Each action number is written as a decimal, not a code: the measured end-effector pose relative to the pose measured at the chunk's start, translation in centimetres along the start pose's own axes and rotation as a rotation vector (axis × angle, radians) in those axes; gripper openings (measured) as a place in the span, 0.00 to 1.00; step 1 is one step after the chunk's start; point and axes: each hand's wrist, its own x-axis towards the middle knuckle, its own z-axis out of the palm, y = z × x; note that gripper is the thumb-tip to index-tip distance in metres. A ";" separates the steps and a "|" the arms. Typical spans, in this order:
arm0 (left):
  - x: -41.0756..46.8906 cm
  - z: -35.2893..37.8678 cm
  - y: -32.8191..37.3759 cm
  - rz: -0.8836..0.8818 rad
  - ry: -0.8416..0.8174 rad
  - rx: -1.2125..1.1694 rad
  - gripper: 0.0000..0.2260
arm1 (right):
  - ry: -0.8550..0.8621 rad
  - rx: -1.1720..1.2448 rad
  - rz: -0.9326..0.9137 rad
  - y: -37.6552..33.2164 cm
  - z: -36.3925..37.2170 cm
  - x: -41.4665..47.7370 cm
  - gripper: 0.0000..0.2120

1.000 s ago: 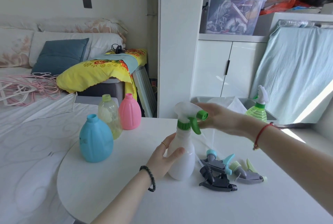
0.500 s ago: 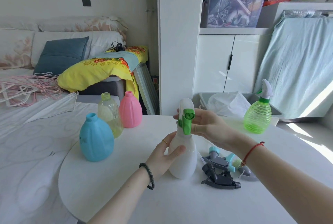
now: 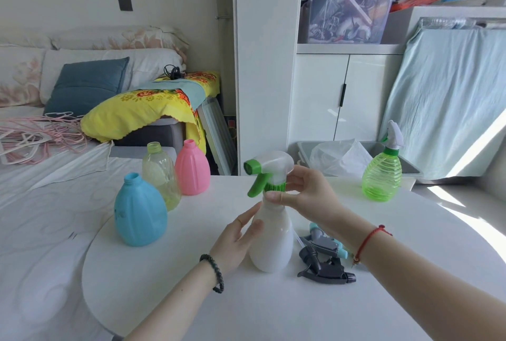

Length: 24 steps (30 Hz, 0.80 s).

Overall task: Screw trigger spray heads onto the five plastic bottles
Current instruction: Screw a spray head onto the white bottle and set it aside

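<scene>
A white bottle [image 3: 272, 242] stands on the white table [image 3: 191, 299]. A white and green spray head [image 3: 269, 169] sits on its neck, nozzle pointing left. My right hand [image 3: 304, 192] pinches the head's green collar. My left hand [image 3: 235, 242] rests on the bottle's left side with straight fingers. A blue bottle [image 3: 139, 212], a clear yellowish bottle [image 3: 161, 176] and a pink bottle [image 3: 191, 168] stand uncapped at the left. A green bottle [image 3: 382, 176] with a spray head on it stands at the right. Loose spray heads [image 3: 325, 258] lie right of the white bottle.
A bed with pink hangers [image 3: 30, 135] and a yellow cloth [image 3: 147, 105] lies to the left. Behind the table stand a white pillar [image 3: 262, 66], a cabinet [image 3: 342, 96] and a grey bin [image 3: 342, 157] with a plastic bag.
The spray head has turned on the white bottle: its nozzle pointed right, then toward me, now left. My right hand moved down to the collar. My left hand's fingers straightened.
</scene>
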 end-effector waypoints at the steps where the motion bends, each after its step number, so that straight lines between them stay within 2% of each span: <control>1: -0.4 0.1 -0.3 -0.009 0.056 0.002 0.16 | 0.045 -0.034 -0.016 0.2 0.2 -0.1 0.18; 4: -1.6 0.8 -0.8 -0.017 0.202 -0.008 0.17 | 0.051 -0.097 -0.013 1.0 0.5 -0.6 0.23; 7: -2.2 1.8 -1.1 -0.035 0.187 -0.039 0.28 | -0.111 -0.164 0.080 2.8 0.3 -1.8 0.24; 9: -2.0 2.4 -1.5 -0.054 0.172 -0.070 0.31 | -0.197 -0.229 0.092 3.9 0.1 -2.8 0.25; 11: -1.8 2.7 -1.5 -0.062 0.180 -0.095 0.32 | -0.204 -0.252 0.076 4.5 0.0 -3.6 0.27; 15: -1.2 2.5 -0.4 -0.021 0.148 -0.048 0.27 | -0.049 -0.261 0.017 4.3 -0.5 -4.0 0.28; 19: 1.4 3.1 4.4 0.105 0.056 0.145 0.25 | 0.169 -0.189 -0.101 2.5 -3.0 -3.5 0.27; 24: 7.3 9.4 9.1 0.138 -0.095 0.131 0.27 | 0.463 -0.271 -0.093 2.7 -10.1 -2.9 0.31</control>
